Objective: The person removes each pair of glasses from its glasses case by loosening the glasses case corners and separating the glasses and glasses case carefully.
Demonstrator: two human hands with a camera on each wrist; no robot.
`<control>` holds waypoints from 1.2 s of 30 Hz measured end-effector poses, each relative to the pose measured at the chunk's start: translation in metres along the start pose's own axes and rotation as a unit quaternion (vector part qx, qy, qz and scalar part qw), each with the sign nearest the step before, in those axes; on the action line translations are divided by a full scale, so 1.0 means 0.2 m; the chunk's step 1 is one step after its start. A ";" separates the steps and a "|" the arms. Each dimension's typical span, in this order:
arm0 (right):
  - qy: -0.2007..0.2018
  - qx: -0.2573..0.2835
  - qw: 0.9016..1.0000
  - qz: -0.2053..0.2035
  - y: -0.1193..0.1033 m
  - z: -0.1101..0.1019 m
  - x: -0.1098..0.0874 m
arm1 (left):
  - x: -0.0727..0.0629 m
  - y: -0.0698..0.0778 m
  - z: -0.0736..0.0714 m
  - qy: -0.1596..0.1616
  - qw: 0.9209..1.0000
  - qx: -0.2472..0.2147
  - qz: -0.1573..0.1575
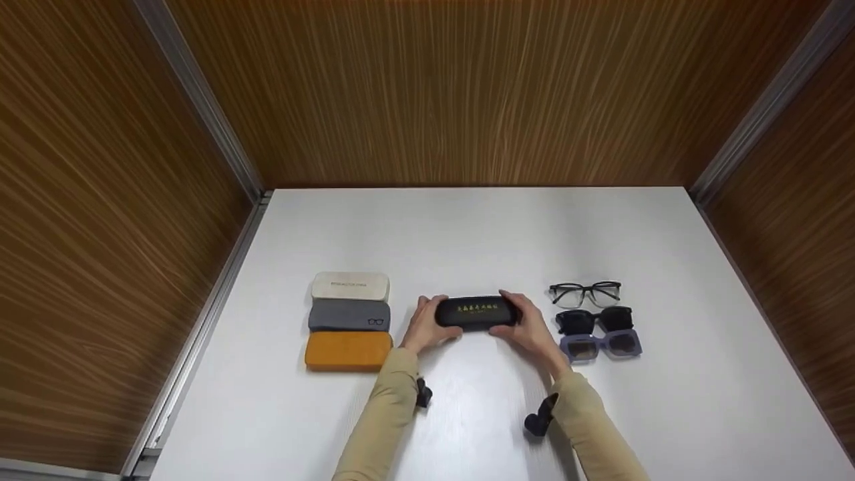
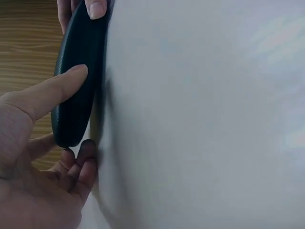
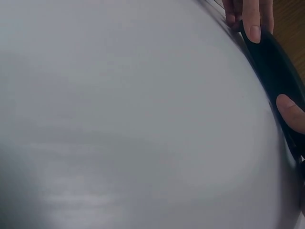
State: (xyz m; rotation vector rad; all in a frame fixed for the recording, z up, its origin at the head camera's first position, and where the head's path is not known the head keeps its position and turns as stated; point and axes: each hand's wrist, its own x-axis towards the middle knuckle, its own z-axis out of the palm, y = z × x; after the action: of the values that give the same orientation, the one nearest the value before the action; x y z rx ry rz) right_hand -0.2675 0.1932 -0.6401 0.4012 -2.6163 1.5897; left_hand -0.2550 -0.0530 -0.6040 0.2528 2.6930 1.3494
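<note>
A black glasses case (image 1: 477,312) with gold lettering is at the middle of the white table, its lid closed. My left hand (image 1: 426,326) grips its left end, thumb on the near side and fingers at the far side. At the other end my right hand (image 1: 531,327) holds it in the same manner. The left wrist view shows the left thumb lying along the dark case (image 2: 78,95), with fingers curled by its end. In the right wrist view the case (image 3: 274,67) appears at the right edge, a thumb from each hand on it.
To the left lie a cream case (image 1: 350,287), a grey case (image 1: 349,315) and an orange case (image 1: 349,351) in a column. On the right are clear glasses (image 1: 585,294), black sunglasses (image 1: 594,321) and purple-framed sunglasses (image 1: 601,345). Wood-grain panels (image 1: 467,93) enclose the table (image 1: 467,227).
</note>
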 end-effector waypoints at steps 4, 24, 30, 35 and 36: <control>-0.012 -0.005 1.000 -0.001 0.00 0.00 -0.02 | -0.02 -0.03 0.02 0.012 1.000 -0.007 0.017; -0.008 0.004 1.000 0.005 0.02 -0.02 -0.12 | -0.09 -0.12 0.08 0.029 0.996 -0.064 0.047; -0.015 -0.006 1.000 0.004 0.01 -0.02 -0.13 | -0.09 -0.12 0.07 0.024 0.997 -0.065 0.042; -0.046 -0.002 0.999 0.016 -0.01 -0.04 -0.12 | -0.10 -0.11 0.06 0.017 0.997 -0.070 0.032; -0.052 -0.001 0.998 0.020 -0.02 -0.04 -0.12 | -0.10 -0.11 0.06 0.016 0.997 -0.073 0.030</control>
State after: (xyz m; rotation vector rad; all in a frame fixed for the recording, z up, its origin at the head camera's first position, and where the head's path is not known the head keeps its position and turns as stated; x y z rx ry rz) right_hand -0.2450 0.2039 -0.6376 0.4455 -2.7191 1.6213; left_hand -0.2357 -0.0603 -0.6287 0.3026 2.6156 1.5701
